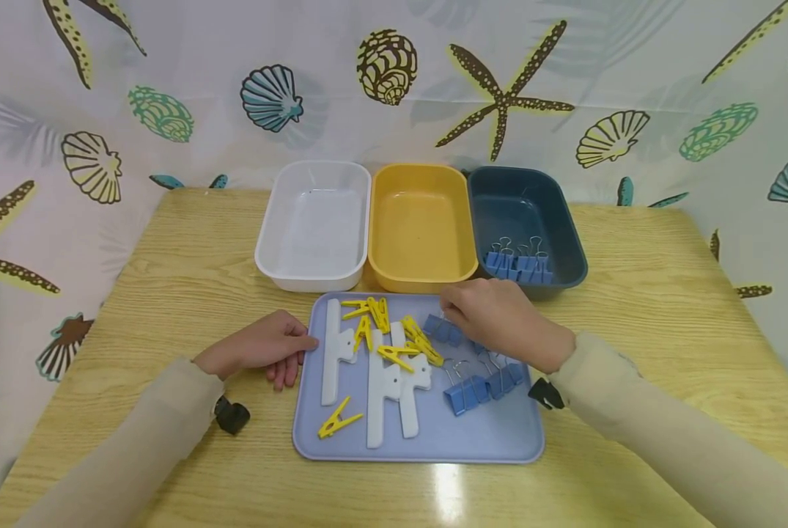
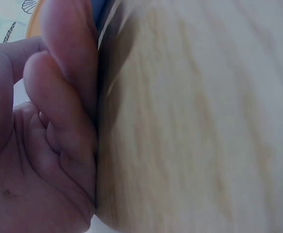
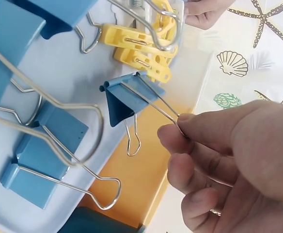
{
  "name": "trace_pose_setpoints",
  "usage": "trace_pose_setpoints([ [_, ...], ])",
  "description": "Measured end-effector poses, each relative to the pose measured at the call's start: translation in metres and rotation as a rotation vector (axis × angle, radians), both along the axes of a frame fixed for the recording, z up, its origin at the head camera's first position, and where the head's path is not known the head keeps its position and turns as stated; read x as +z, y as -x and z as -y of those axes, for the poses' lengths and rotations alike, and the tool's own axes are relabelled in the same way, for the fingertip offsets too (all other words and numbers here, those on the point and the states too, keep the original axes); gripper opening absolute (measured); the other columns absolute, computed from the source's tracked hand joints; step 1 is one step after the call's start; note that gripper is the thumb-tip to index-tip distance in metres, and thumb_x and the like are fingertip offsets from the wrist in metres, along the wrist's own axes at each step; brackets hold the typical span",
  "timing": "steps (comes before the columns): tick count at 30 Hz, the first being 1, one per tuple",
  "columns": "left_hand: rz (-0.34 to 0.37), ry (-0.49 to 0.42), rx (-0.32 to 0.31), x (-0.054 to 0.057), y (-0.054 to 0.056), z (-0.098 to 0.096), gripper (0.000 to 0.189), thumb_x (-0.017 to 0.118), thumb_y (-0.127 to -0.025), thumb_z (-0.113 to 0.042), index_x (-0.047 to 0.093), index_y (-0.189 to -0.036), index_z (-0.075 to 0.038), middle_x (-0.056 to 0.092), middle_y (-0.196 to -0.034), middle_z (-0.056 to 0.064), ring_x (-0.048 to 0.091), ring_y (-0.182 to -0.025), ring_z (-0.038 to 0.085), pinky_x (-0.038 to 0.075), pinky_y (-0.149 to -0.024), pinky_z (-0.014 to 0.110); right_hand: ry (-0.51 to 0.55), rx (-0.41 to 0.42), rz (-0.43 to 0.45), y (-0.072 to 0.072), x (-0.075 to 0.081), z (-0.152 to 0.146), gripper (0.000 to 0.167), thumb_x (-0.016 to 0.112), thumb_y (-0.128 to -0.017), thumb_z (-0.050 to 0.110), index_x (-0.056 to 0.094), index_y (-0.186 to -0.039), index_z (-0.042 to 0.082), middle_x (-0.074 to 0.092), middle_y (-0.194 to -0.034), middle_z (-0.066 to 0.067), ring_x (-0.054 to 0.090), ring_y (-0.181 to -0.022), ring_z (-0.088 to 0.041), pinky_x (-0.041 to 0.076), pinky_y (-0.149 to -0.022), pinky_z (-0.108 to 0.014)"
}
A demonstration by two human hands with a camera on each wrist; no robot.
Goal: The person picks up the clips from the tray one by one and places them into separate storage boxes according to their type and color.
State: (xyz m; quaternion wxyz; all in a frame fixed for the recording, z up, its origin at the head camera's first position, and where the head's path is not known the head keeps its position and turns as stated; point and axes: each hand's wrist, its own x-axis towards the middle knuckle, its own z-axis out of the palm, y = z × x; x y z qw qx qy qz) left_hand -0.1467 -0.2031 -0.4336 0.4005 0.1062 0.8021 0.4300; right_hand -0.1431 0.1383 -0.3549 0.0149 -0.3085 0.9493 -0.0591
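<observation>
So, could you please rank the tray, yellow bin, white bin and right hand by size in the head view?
1. Tray
2. White bin and yellow bin: too alike to rank
3. Right hand

Three plastic bins (image 1: 421, 227) span the centre of the head view. Lower centre shows one lavender tray (image 1: 473, 441), three white bag clips (image 1: 375, 411) and four blue binder clips (image 1: 465, 397). Overlap makes two counts uncertain: perhaps seven yellow clothespins (image 1: 420, 342) there, and four more binder clips (image 1: 535, 271) in the dark bin (image 1: 525, 209).
</observation>
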Motion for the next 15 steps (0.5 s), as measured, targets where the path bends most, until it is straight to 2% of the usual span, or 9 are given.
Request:
trace_pose_setpoints([
  [8, 0.012, -0.002, 0.010, -0.0021, -0.0002, -0.0004, 0.038, 0.049, -0.099, -0.022, 0.061, -0.072, 0.001, 0.065, -0.055, 0.007, 0.060, -0.041, 0.015, 0.045, -0.040, 0.022, 0.015, -0.001, 0.025, -0.0029, 0.0061, -0.0025, 0.010, 0.063, -0.093, 0.018, 0.061, -0.083, 0.017, 0.053, -0.068, 0.006, 0.047, -0.057, -0.008, 0.035, -0.050, -0.021],
  [15, 0.010, 0.009, 0.012, -0.0011, -0.0006, -0.0001, 0.038, 0.050, -0.099, -0.023, 0.062, -0.072, 0.001, 0.065, -0.055, 0.008, 0.061, -0.041, 0.015, 0.047, -0.041, 0.024, 0.021, 0.024, 0.002, -0.0040, 0.0077, -0.0046, 0.008, 0.065, -0.092, 0.019, 0.063, -0.085, 0.018, 0.058, -0.073, 0.007, 0.047, -0.057, -0.008, 0.035, -0.049, -0.021],
])
